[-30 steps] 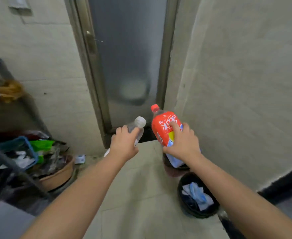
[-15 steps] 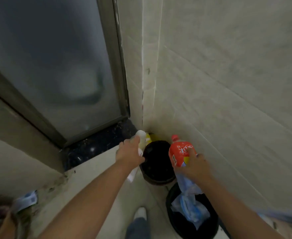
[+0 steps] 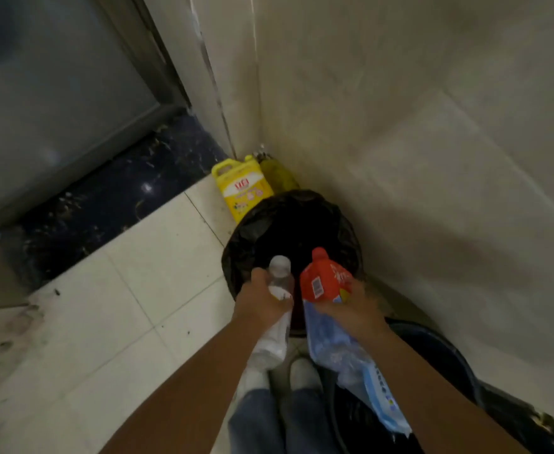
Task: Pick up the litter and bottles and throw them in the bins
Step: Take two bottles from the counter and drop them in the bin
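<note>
My left hand grips a clear plastic bottle with a white cap, its cap tilted forward over the near rim of a black-lined bin. My right hand holds a red-labelled bottle with a red cap, together with a crumpled blue and white plastic wrapper that hangs down below the hand. Both bottle tops point into the bin's dark opening. A second dark bin sits nearer me on the right, mostly hidden by my right arm.
A yellow detergent jug and a greenish bottle stand in the corner behind the bin. Tiled wall runs along the right. A frosted door with a dark sill is at the left. My feet stand just short of the bins.
I have stepped closer and the view has tipped down. Both hands have moved forward and together, bringing the two bottles over the near edge of the black-lined bin.
</note>
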### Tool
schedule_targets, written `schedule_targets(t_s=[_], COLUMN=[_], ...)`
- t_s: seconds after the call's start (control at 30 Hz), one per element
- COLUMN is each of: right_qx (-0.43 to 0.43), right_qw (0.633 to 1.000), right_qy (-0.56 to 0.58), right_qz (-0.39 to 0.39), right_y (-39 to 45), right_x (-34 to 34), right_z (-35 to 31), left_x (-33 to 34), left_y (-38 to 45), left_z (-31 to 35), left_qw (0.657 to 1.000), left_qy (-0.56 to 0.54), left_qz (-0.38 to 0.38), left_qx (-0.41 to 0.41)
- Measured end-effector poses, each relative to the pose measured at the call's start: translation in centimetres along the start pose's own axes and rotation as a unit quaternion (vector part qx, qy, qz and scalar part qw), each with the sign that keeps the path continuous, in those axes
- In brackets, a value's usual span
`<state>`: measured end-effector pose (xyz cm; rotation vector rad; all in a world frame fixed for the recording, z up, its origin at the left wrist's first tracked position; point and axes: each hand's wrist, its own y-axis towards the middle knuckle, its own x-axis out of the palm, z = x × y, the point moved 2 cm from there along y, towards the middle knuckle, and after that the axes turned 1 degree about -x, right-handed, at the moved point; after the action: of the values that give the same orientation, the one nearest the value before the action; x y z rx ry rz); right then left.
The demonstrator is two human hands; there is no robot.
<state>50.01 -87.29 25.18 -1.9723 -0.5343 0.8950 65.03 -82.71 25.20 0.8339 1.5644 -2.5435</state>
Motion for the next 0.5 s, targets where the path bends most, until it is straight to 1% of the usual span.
schedule_targets(t_s=[0.07, 0.13, 0.2, 0.3, 0.4, 0.5], right_qx=[-0.003, -0.003, -0.018, -0.059, -0.132, -0.216], right_qw=[0.999, 0.995, 0.99, 0.977, 0.945, 0.898], right_qy=[-0.039, -0.099, -0.137, -0.202, -0.298, -0.384], right_qz=[0.007, 0.007, -0.006, -0.022, -0.019, 0.006], right_y=[3.1, 4.7, 5.1, 3.3, 0.0, -4.4], right_x=[0.8, 1.2, 1.4, 1.2, 0.4, -0.7], right_z=[0.8, 1.2, 1.1, -0.1, -3.2, -7.6], left_x=[1.8, 3.1, 3.4, 1.9, -1.7, -6.3], left_y=[3.1, 4.7, 4.8, 3.1, -0.1, -4.4], left_z=[-0.2, -0.4, -0.8, -1.1, -0.1, 1.5], left_qw=[1.0, 0.999, 0.997, 0.987, 0.964, 0.95], left_qy=[0.0, 0.031, 0.078, 0.156, 0.247, 0.279], left_qz=[0.001, -0.006, -0.011, 0.018, 0.077, 0.124], left_qx=[-0.009, -0.011, -0.002, 0.032, 0.061, 0.06])
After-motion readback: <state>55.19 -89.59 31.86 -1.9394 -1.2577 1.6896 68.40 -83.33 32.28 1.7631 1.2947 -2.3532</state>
